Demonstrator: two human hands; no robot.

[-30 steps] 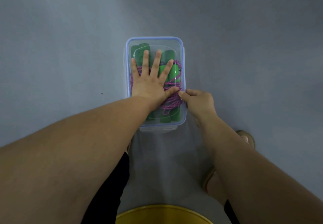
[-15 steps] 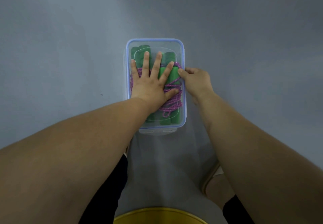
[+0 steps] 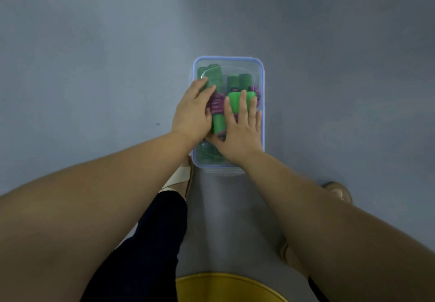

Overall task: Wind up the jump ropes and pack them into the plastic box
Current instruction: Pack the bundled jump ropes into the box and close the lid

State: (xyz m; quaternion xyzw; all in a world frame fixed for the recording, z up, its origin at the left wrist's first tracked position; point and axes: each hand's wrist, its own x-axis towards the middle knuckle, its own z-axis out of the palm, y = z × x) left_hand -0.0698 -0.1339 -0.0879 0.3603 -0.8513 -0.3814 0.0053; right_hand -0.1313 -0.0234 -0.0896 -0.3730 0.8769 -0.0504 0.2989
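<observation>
A clear plastic box with a blue-rimmed lid stands on the grey floor in the middle of the head view. Through the lid I see the jump ropes: green handles and a bundle of purple cord. My left hand lies on the lid's left side, fingers reaching toward the left rim. My right hand presses flat on the lid's right half, fingers spread and straight. Both hands cover the middle of the lid, and neither holds anything.
My feet in light sandals stand just short of the box on either side. A yellow round object sits at the bottom edge. Bare grey floor surrounds the box.
My right hand has come off the box's right side and now lies flat on the lid. My left hand slid from the lid's centre toward its left edge.
</observation>
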